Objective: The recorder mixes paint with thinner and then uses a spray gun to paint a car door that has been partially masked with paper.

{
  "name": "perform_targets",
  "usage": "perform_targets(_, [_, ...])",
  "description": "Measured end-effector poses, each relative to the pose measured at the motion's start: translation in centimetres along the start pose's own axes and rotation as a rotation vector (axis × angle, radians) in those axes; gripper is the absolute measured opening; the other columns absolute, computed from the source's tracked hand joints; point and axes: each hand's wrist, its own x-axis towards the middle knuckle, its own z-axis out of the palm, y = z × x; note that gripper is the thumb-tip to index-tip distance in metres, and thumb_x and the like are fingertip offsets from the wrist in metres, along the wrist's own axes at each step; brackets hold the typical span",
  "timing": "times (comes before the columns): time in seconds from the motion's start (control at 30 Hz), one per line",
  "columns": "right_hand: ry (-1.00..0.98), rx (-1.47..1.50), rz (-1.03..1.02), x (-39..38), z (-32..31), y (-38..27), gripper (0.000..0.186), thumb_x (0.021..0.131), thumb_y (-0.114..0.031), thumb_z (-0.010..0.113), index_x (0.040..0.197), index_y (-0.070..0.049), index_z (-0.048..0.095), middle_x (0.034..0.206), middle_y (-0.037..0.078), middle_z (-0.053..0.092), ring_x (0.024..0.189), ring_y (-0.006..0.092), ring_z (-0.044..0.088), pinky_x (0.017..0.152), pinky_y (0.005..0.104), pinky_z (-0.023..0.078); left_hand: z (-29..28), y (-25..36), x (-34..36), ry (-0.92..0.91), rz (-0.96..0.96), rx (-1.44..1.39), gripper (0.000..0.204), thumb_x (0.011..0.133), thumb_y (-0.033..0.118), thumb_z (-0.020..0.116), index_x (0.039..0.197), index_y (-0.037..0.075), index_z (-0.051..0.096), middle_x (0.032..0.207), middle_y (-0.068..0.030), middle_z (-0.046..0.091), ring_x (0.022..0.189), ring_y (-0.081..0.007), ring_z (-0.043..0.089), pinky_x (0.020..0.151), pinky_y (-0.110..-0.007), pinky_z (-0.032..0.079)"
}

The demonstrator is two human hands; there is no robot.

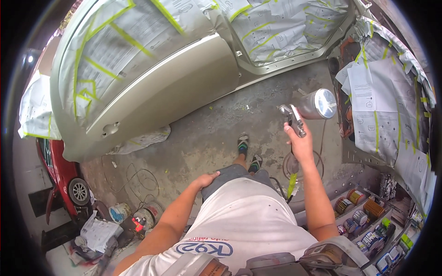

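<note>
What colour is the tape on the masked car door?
Yellow-green tape over the paper on the car door, seen in the head view.

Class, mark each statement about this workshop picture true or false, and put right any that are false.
1. The right hand holds a spray gun with a metal cup. True.
2. The left hand grips a paint can. False: it rests on the person's thigh.
3. The car door has its window masked with paper and green tape. True.
4. The door panel is bright red. False: it is beige-gold; a red car stands at the left.
</note>
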Motion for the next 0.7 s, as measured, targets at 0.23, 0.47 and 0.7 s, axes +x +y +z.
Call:
perform_targets(0.23, [0.033,0.065,-0.068,-5.5,2.4,-0.2,0.06,0.095,-0.018,0.066,0.149,-0.008,0.041,0.109,0.002,0.068,0.089,0.0079,0.064,0.057,0.0216,0.05,-4.1,-5.8,-0.7,0.114,0.048,0.459,0.067,0.093,0.064,0.05,0.123,0.007,0.069,0.121,-0.0211,0.068,0.112,-0.0347,0.065,0.098,-0.043,0.048])
perform_targets(0.47, [0.19,0.032,-0.02,-7.3,8.9,-0.5,0.031,0.093,-0.02,0.069,0.119,-0.007,0.062,0.099,0.002,0.07,0.081,0.008,0.065,0.055,0.0217,0.049,-9.4,-15.6,-0.1,0.133,0.251,0.331,0.06,0.094,0.06,0.052,0.129,0.013,0.066,0.123,-0.0175,0.068,0.113,-0.0344,0.064,0.099,-0.042,0.047])
perform_targets(0.7, [0.201,0.098,-0.186,-9.0,18.5,-1.6,0.026,0.095,-0.017,0.066,0.118,-0.007,0.061,0.105,0.003,0.07,0.086,0.0091,0.065,0.054,0.0221,0.047,-20.6,-22.6,-3.0,0.463,0.29,-0.037,0.046,0.092,0.045,0.062,0.121,0.008,0.069,0.117,-0.0153,0.07,0.108,-0.0295,0.067,0.094,-0.038,0.05])
